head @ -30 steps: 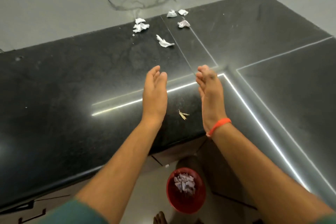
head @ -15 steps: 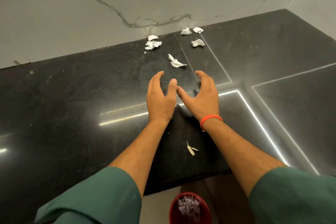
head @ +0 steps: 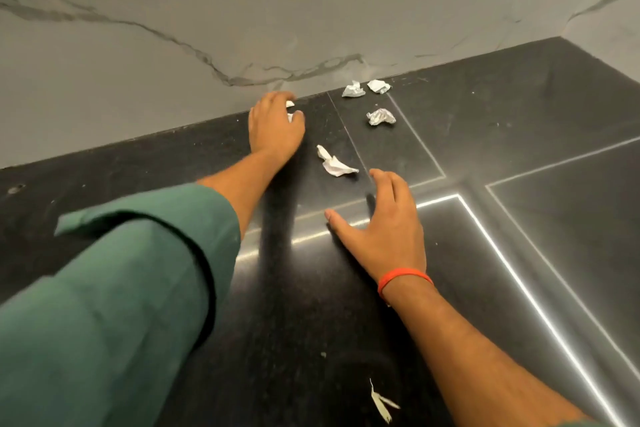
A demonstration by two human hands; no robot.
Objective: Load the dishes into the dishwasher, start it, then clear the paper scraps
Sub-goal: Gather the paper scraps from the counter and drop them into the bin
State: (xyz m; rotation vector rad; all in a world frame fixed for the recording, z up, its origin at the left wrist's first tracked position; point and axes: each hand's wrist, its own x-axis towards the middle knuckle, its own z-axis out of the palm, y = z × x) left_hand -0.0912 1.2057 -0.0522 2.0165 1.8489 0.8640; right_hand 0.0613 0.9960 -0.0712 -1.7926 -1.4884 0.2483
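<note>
White crumpled paper scraps lie on the black counter point(head: 519, 135) near the marble wall. My left hand point(head: 275, 130) reaches to the wall edge, its fingers curled round the leftmost paper scraps point(head: 290, 104), which show only as white bits between the fingers. A flat torn scrap point(head: 334, 163) lies just right of that wrist. My right hand point(head: 384, 229), with an orange band on the wrist, rests spread on the counter just below that scrap, apart from it. Three more balls lie farther back: one point(head: 353, 89), another point(head: 379, 86) and a third point(head: 381, 117).
A small pale dry leaf or husk point(head: 381, 404) lies on the counter near the bottom edge. The grey marble wall point(head: 311, 10) bounds the counter at the back and right. Bright light strips reflect on the glossy counter.
My left hand has moved forward from beside the right hand to the wall and closed round the leftmost scraps. My right hand has lowered flat onto the counter. The view has moved closer.
</note>
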